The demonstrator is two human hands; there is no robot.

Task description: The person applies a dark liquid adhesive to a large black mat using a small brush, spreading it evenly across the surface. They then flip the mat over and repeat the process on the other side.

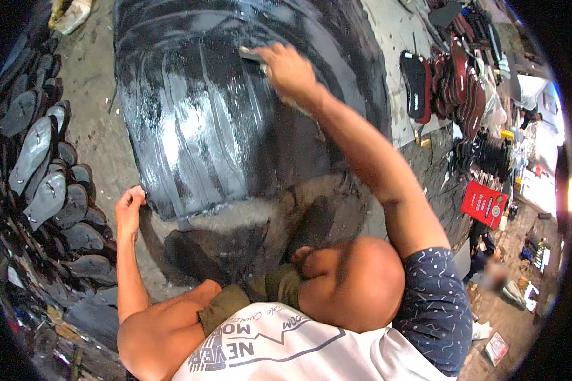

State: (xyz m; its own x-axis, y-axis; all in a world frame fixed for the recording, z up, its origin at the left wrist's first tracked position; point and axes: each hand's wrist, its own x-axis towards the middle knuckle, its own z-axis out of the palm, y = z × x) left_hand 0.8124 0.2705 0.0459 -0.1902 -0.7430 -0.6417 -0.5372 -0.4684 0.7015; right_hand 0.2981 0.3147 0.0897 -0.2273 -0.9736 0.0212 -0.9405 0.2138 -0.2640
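Observation:
A large black sheet [200, 120] lies spread on the ground in front of me, with a wet, shiny coat and long streaks. My left hand [131, 202] is closed, thumb and fingers pinching the sheet's near left corner. Stretched far forward, my right hand [287, 71] grips a small flat spreading tool [250, 55] against the sheet's upper middle. The tool is mostly hidden under the fingers, so its exact kind is unclear.
Stacked dark sandal soles [35, 152] line the left side. Black and maroon soles [461, 89] lie at the far right, near a red box [484, 204]. My bent knee [362, 279] is close to the sheet's near edge. Another person [492, 276] sits at the lower right.

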